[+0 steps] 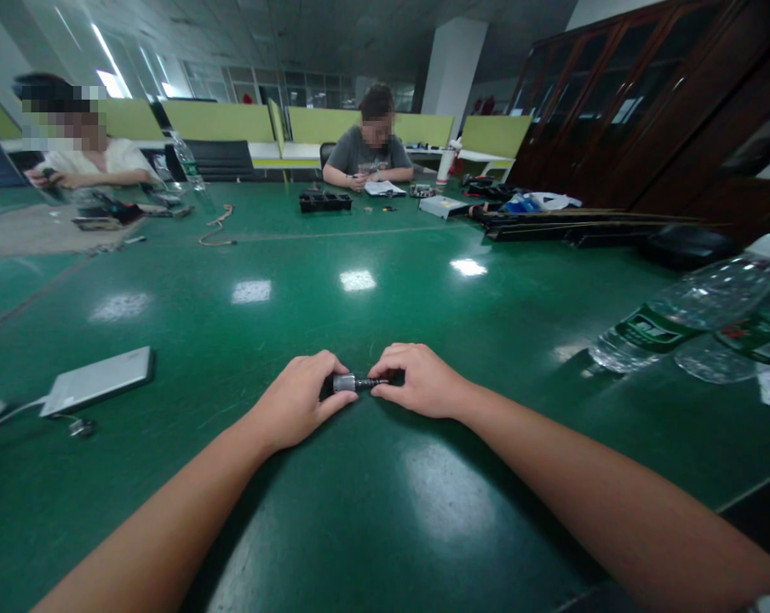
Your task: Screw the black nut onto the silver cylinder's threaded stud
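Observation:
A short grey metal cylinder with a thin dark threaded shaft [345, 383] lies level between my two hands, low over the green table [334, 315]. It looks like a small motor, though its left end is hidden. Thumb and fingers of my left hand [303, 393] are closed round the cylinder part. From the other side, my right hand [423, 383] pinches the tip of the threaded shaft between thumb and fingertips. Its other fingers curl behind, partly out of sight.
A silver power bank [100, 380] with a white cable lies at left. Two clear water bottles [672, 319] stand at right. Across the table sit two people, near a black tray [324, 201], a grey box [445, 207] and long black rails [551, 226].

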A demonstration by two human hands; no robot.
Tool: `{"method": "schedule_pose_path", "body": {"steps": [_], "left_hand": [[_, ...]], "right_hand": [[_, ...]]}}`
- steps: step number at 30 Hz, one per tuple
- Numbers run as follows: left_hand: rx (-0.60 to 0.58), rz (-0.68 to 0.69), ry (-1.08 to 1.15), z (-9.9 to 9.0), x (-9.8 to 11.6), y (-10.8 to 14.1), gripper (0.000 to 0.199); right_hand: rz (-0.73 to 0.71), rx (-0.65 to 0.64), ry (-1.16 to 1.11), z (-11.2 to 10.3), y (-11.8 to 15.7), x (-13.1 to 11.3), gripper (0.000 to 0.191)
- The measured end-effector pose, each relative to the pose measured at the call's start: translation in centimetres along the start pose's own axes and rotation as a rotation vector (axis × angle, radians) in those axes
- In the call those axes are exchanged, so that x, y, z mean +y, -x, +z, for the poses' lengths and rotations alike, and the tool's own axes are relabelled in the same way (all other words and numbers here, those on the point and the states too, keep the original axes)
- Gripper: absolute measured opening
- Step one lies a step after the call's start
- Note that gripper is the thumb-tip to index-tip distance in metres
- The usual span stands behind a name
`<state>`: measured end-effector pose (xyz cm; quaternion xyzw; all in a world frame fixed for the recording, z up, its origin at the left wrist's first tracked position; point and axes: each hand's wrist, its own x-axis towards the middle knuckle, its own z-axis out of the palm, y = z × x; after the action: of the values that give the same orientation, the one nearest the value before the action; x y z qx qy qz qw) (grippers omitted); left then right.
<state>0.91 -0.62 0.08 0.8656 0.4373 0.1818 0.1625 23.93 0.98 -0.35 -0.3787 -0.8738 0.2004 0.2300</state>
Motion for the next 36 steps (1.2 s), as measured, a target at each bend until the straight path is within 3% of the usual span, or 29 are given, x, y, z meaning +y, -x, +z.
{"method": "schedule_pose_path", "body": {"steps": [21,25,29,36], "left_hand": [[0.002,-0.038,0.001,0.0,0.0,0.0,0.024],[0.003,-0.039,0.003,0.1,-0.1,0.0,0.025],[0.009,-0.033,0.006,0.1,-0.1,0.1,0.025],[0.014,-0.024,-0.001,0.0,-0.1,0.1,0.024]], "right_hand": [[0.075,-0.004,-0.033,-0.9,0.1,0.5,0.011],[0.155,-0.060,-0.021,-1.8,0.0,1.6,0.011],[0.264,-0.027,-0.005,-2.6,-0.1,2.7,0.012],[0.152,-0.039,-0.066,-1.9,-0.1,2.0,0.012]]}}
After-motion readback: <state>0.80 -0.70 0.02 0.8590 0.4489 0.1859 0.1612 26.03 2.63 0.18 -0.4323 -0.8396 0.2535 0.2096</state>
